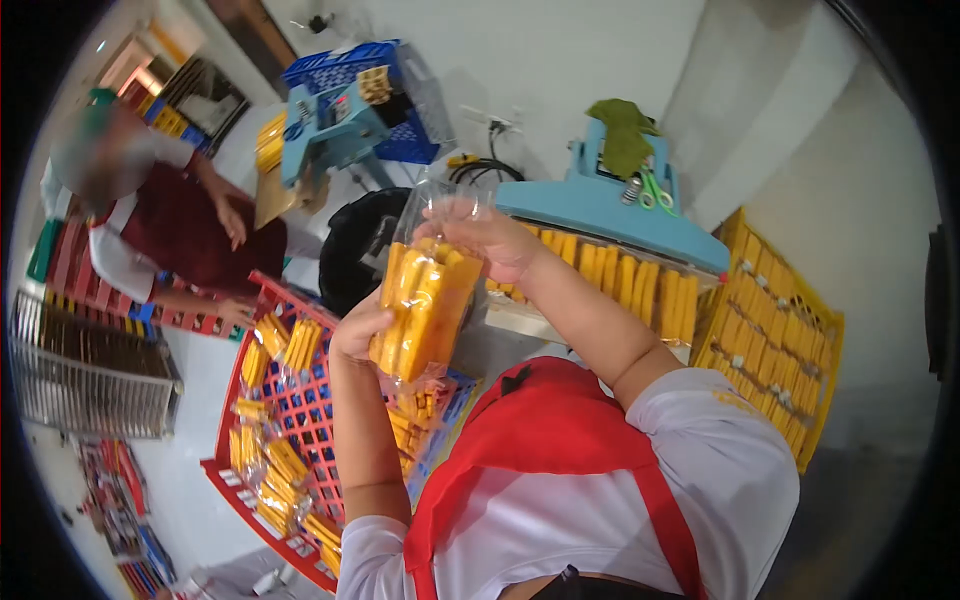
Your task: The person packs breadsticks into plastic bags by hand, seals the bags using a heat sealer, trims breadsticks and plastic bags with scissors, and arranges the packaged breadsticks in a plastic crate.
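Observation:
Between my hands is a clear plastic bag of yellow sticks point(425, 310), held tilted in front of my chest. My left hand point(362, 332) grips its left side, thumb lying across the sticks. Higher up, my right hand point(485, 240) is closed around the neck of the bag, where the loose plastic stands up; some of its fingertips are hidden behind the film. Just right of the bag, a row of yellow sticks point(625, 285) lies along a light blue sealing machine point(610, 220).
A red crate point(325, 395) with bagged sticks stands at left, a yellow crate point(825, 385) of bagged sticks at right. Green scissors point(657, 192) and a green cloth point(620, 135) lie on the machine. A black bin point(355, 250) stands behind the bag. A co-worker point(190, 220) reaches toward the red crate.

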{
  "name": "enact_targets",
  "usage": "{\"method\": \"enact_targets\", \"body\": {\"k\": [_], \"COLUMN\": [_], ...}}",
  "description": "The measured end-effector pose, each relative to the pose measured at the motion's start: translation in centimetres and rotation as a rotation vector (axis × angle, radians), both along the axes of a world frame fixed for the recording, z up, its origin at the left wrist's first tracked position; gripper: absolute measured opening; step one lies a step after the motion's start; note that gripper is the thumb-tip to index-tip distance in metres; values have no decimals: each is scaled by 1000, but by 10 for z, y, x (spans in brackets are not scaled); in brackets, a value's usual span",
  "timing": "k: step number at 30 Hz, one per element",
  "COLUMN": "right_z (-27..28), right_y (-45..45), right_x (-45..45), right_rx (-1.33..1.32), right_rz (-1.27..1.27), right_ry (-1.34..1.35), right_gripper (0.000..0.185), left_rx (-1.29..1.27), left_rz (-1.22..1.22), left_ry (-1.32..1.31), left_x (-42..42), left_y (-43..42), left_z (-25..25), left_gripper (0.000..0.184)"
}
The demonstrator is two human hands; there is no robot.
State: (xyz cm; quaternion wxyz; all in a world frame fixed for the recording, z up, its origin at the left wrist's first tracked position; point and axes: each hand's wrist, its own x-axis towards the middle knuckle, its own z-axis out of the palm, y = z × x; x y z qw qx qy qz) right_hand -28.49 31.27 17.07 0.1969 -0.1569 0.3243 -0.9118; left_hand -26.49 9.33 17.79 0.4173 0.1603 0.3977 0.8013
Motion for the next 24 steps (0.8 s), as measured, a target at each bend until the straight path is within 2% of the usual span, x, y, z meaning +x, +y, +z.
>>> {"method": "enact_targets", "body": {"k": [1,2,3,4,5,6,7,8,10,13,15,17,19,20,21,23,24], "right_z": [0,-1,-2,-2,12,11,9,8,9,9,12,2,20,-6,-8,-63,-68], "right_y": [5,12,19,23,27,30,33,34,30,17,31,75,138,174,198,270,285], "right_x": [-2,-4,-8,-11,-8,-12,-18,-23,-21,-14,-4,-1,2,-7,-10,-23,-25], "right_rx": [-21,-21,-69,-118,-181,-185,-243,-300,-288,-302,-78,288,848,994,1194,1870,1946], "right_rz": [-79,-101,-244,-381,-484,-488,-622,-750,-729,-705,-423,-328,-373,-536,-670,-889,-769], "right_ry": [-35,-37,-149,-258,-339,-336,-309,-284,-232,-160,39,267,328,309,26,-19,-98], "right_gripper": [20,20,18,17,12,12,11,11,9,18,42,64,71,66,58,47,42], "left_rx": [-1,120,239,336,465,594,760,832,532,663,716,761,749,729,661,667,674], "left_rz": [-29,95,225,268,339,411,361,451,690,718,761,818,891,928,999,1004,985], "left_ry": [-5,-128,-250,-250,-209,-167,-206,-368,-226,-201,-188,-168,-177,-201,-179,-182,-183], "left_x": [-2,-2,-4,-9,-13,-18,-25,-23,-22,-44,-57,-66,-74,-77,-77,-78,-79], "left_y": [9,18,25,29,36,46,58,81,108,118,111,102,89,84,82,80,79], "left_z": [-4,-6,-9,-18,-26,-34,-46,-40,-34,-23,-20,-14,-20,-23,-20,-21,-20], "left_gripper": [75,76,78,86,86,85,84,82,74,65,63,59,58,58,57,56,56]}}
